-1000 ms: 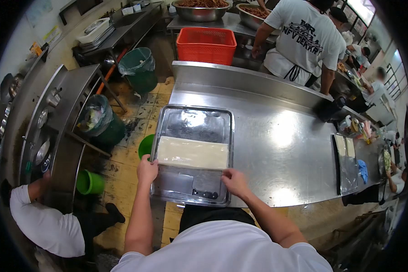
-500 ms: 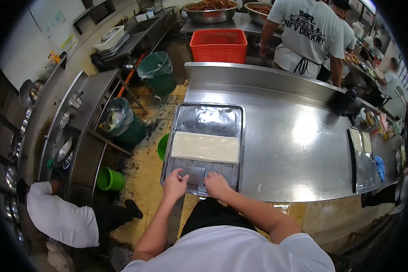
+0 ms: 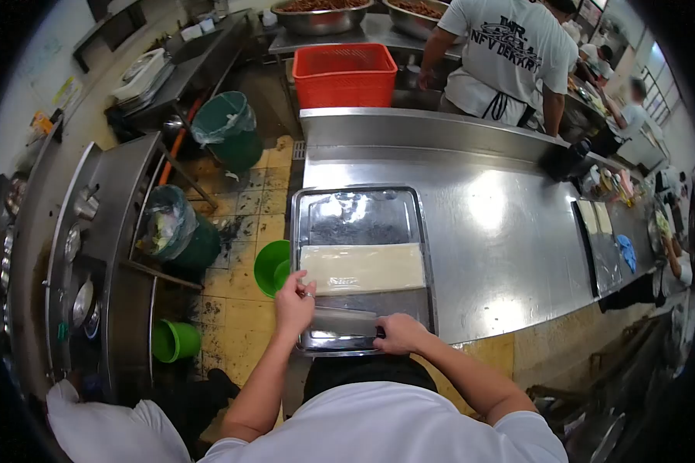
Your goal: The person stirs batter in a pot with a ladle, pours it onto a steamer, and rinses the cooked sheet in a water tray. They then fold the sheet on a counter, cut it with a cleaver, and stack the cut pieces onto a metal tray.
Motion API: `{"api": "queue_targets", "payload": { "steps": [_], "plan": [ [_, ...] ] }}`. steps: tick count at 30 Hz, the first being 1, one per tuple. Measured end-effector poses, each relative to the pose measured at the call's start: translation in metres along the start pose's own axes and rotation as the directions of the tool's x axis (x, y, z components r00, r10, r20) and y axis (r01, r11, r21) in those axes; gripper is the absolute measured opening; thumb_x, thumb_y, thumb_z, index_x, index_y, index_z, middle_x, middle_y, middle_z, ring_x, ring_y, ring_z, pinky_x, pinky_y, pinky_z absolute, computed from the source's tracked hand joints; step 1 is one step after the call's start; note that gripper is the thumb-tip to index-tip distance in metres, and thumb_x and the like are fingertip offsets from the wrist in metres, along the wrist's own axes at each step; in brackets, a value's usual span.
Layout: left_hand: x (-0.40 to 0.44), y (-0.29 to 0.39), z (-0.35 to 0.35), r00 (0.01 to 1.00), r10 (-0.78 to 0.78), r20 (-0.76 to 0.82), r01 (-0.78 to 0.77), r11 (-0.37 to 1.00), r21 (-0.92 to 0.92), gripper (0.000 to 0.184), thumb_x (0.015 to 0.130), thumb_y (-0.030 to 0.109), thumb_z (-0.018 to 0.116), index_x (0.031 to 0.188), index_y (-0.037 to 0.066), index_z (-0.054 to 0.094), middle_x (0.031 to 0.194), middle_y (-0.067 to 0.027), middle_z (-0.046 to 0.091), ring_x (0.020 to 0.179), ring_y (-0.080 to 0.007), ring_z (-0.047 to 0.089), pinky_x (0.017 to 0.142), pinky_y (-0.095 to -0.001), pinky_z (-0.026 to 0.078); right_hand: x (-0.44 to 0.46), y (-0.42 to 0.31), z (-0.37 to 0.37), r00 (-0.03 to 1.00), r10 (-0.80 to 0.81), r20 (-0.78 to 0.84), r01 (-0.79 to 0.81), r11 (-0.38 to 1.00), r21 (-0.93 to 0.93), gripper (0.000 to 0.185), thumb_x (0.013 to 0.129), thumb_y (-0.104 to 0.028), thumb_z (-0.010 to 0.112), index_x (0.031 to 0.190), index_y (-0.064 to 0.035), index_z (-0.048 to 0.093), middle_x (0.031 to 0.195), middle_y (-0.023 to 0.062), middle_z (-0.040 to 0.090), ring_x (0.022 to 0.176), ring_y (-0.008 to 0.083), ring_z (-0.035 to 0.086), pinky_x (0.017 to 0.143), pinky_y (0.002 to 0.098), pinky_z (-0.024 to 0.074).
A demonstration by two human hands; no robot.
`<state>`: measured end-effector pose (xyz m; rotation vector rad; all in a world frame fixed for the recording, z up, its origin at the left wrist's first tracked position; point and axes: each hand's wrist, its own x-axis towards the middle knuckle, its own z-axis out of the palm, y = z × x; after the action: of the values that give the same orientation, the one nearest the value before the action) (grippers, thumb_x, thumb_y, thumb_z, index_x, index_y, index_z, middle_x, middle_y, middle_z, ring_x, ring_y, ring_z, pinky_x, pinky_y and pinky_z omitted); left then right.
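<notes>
A broad-bladed cleaver (image 3: 344,322) lies over the near part of a metal tray (image 3: 428,231), its blade pointing left. My right hand (image 3: 403,334) is closed around its dark handle. On the tray rests a pale, flat rectangular slab (image 3: 363,268) with a shiny surface, which looks like dough; the cleaver is apart from its near edge. My left hand (image 3: 293,305) is at the tray's left rim, by the slab's near left corner and the blade's left end. Its thumb and forefinger are a little apart, with nothing visible between them.
The steel table (image 3: 486,255) extends right to another tray (image 3: 594,247) of pale strips, with a blue cloth (image 3: 627,253) beside it. A green bucket (image 3: 270,270) stands left of the table. A co-worker (image 3: 502,62) stands beyond the table; another person (image 3: 116,424) is at lower left.
My right hand has moved right and nearer to me and now grips the cleaver's handle. The blade has shifted toward me. My left hand has moved up to the slab's corner.
</notes>
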<state>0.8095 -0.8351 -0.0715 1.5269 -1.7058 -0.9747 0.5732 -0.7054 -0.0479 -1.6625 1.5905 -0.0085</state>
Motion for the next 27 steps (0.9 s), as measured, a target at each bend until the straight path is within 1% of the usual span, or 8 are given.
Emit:
{"api": "queue_targets", "payload": {
  "steps": [3,4,7,8,11,14,17,27],
  "plan": [
    [0.029,-0.015,-0.008,0.999,0.037,-0.004,-0.038,0.997,-0.073,0.032,0.095,0.016,0.073,0.123,0.0,0.066,0.071,-0.0059,0.064,0.062,-0.0136,0.058,0.061,-0.0322,0.048,-0.007,-0.011,0.012,0.974,0.168,-0.154,-0.122,0.956,0.267,0.053,0.092,-0.049,0.066,0.098,0.0038,0.071,0.096,0.0306,0.071,0.095,0.0483,0.068,0.085,0.0533,0.0534],
    [0.038,-0.02,-0.008,0.999,0.042,-0.001,-0.042,0.993,-0.108,0.032,0.096,0.016,0.072,0.122,-0.001,0.066,0.071,-0.0054,0.064,0.062,-0.0128,0.057,0.06,-0.0318,0.048,-0.011,-0.021,0.01,0.953,0.246,-0.178,-0.177,0.926,0.332,0.062,0.097,-0.056,0.06,0.096,0.0044,0.071,0.093,0.0317,0.07,0.095,0.0496,0.068,0.082,0.052,0.0524],
    [0.062,-0.029,-0.009,0.999,0.032,0.014,-0.028,0.975,-0.222,0.03,0.098,0.015,0.07,0.121,-0.002,0.065,0.07,-0.004,0.064,0.061,-0.01,0.055,0.058,-0.0293,0.044,0.0,-0.031,0.03,0.83,0.45,-0.329,-0.182,0.777,0.603,0.06,0.101,-0.053,0.055,0.096,0.0045,0.07,0.09,0.0306,0.069,0.089,0.0486,0.068,0.079,0.0513,0.0518],
    [0.069,-0.031,-0.009,0.999,0.031,0.012,-0.028,0.97,-0.241,0.029,0.098,0.015,0.07,0.121,-0.002,0.065,0.069,-0.0038,0.064,0.061,-0.0098,0.054,0.057,-0.029,0.044,0.007,-0.026,0.039,0.808,0.453,-0.376,-0.139,0.767,0.627,0.061,0.105,-0.052,0.05,0.096,0.0044,0.07,0.081,0.0255,0.069,0.078,0.0412,0.068,0.074,0.0481,0.0513],
    [0.081,-0.029,-0.008,1.0,0.027,0.01,-0.024,0.967,-0.253,0.028,0.098,0.015,0.07,0.12,-0.002,0.066,0.068,-0.0027,0.063,0.06,-0.0087,0.053,0.057,-0.0282,0.042,0.031,-0.017,0.052,0.768,0.524,-0.369,-0.059,0.631,0.773,0.06,0.108,-0.052,0.046,0.091,0.0018,0.066,0.07,0.0103,0.061,0.061,0.021,0.058,0.059,0.0375,0.0469],
    [0.086,-0.029,-0.008,0.999,0.028,0.032,-0.02,0.972,-0.235,0.029,0.098,0.016,0.071,0.12,-0.002,0.066,0.068,-0.0023,0.063,0.059,-0.0083,0.052,0.056,-0.0284,0.042,0.045,-0.015,0.06,0.796,0.565,-0.219,-0.057,0.429,0.902,0.058,0.109,-0.054,0.043,0.098,-0.0009,0.063,0.066,0.0016,0.053,0.053,0.0119,0.049,0.048,0.0306,0.04],
    [0.089,-0.033,-0.006,0.998,0.049,0.047,-0.038,0.976,-0.216,0.03,0.098,0.017,0.071,0.12,-0.002,0.066,0.068,-0.002,0.062,0.058,-0.0081,0.051,0.056,-0.0286,0.041,0.048,-0.032,0.048,0.812,0.578,-0.079,-0.069,0.23,0.971,0.058,0.108,-0.057,0.042,0.104,-0.002,0.06,0.064,-0.0003,0.049,0.049,0.01,0.044,0.043,0.0293,0.0372],
    [0.099,-0.048,-0.005,0.998,0.04,0.044,-0.027,0.964,-0.264,0.028,0.099,0.015,0.069,0.121,-0.003,0.065,0.067,-0.0031,0.064,0.057,-0.0086,0.054,0.055,-0.0284,0.043,0.056,-0.037,0.051,0.801,0.596,-0.06,-0.101,0.234,0.967,0.059,0.108,-0.057,0.042,0.104,-0.0008,0.059,0.064,0.0,0.049,0.048,0.0112,0.044,0.043,0.0297,0.0385]
  ]
}}
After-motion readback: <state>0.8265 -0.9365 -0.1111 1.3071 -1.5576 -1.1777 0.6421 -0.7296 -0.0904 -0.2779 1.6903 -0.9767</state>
